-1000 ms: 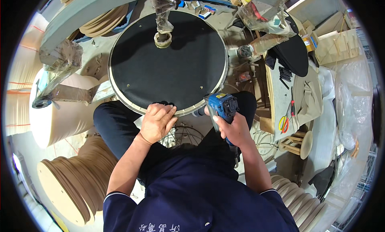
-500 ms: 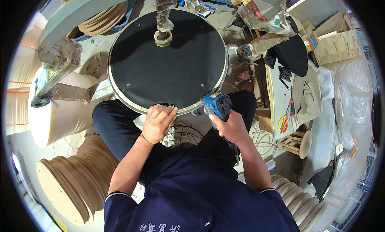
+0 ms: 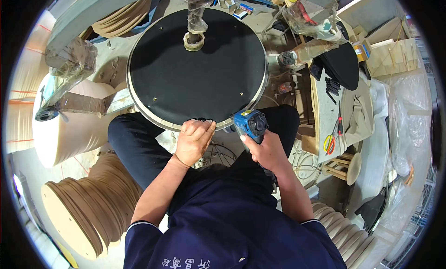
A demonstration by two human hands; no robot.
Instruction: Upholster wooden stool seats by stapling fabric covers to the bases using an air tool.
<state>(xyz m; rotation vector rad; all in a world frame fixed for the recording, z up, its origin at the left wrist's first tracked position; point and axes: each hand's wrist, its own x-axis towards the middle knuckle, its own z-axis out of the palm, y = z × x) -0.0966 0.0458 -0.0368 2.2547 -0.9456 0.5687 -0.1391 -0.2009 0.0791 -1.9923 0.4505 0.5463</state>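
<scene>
**Trainee:** Where is the workpiece, and how do the grips stand?

**Operator:** I view a large round panel with a matte black face (image 3: pixel 186 83) and a narrow pale rim (image 3: pixel 143 110), directly ahead, its near edge at the dark-trousered knees (image 3: pixel 281 118). The right grip (image 3: pixel 267 151) is wrapped around a blue-and-black handheld power tool (image 3: pixel 252 122). The left grip (image 3: pixel 194 139) lies on the near rim, fingers (image 3: pixel 200 128) curled toward the black face; I cannot tell whether it pinches or only presses.

**Trainee:** Is the tool in contact?

**Operator:** Its front end is beside the rim, right of the left grip. I cannot confirm contact.

**Trainee:** How do I perform this step correctly?

**Operator:** I judge it to be edge fastening. First, tension the black covering evenly. Second, seat the tool squarely on the rim. Third, verify finger clearance before triggering. Fourth, space the fastenings uniformly.
</scene>
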